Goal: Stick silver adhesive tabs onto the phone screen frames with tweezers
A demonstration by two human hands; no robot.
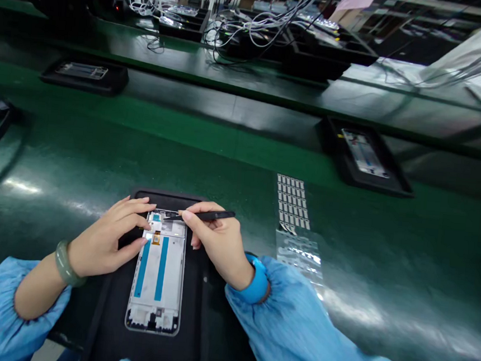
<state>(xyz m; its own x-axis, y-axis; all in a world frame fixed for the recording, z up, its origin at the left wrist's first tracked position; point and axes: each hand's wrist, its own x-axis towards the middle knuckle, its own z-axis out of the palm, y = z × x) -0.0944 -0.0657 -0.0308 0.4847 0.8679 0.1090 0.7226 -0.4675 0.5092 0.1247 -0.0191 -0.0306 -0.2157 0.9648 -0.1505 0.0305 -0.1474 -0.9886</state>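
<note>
A worker in blue sleeves is bending both hands to an opened phone frame [172, 275], which is lying lengthwise on a black tray [191, 311] by the near edge of a green workbench [244, 141]. The right hand [218, 243] is clamping slim black tweezers [214, 215] between thumb and fingers, the point reaching the frame's far end, close to the tray's far edge; whether the tips are parting or meeting, one cannot tell. The left hand [107, 236] is gripping nothing: its fingers are fanning apart from the thumb, with fingertips resting along the frame's left edge. Two blue strips [161, 269] are running down the frame. Beyond the tray's right edge, a sheet of small parts [293, 202] is lying beside clear plastic film [299, 250]. Toward the workbench's far edge, a second tray [400, 186] is carrying another frame [367, 153].
</note>
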